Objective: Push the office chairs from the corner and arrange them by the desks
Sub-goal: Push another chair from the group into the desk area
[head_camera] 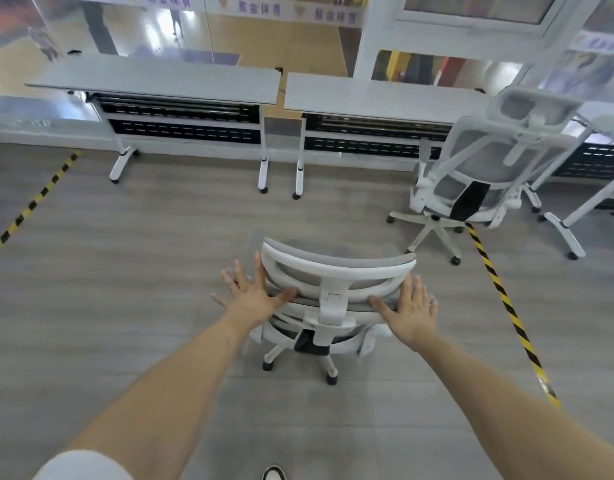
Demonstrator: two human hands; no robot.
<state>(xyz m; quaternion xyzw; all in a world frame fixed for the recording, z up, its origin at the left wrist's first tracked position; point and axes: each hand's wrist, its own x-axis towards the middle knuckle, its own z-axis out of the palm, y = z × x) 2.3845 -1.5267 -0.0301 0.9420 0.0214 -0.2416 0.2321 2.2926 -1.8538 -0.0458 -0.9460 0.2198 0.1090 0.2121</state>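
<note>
Fingers of the left hand [252,295] and right hand [410,310] are spread straight and pressed flat against the near chair [336,292] at lower centre. A second chair [485,174] is parked at the right desk [378,95], beside the left desk [156,77].

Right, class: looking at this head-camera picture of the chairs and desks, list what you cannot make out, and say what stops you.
- Near chair, head view: its seat and armrests are hidden behind its own backrest and headrest.
- Left hand and right hand: the palms face away, so contact with the chair cannot be confirmed.
- Far chair: motion blur smears its headrest.
- Right desk: cut off by the frame's right edge.
- Purple signs: too blurred to read.
</note>
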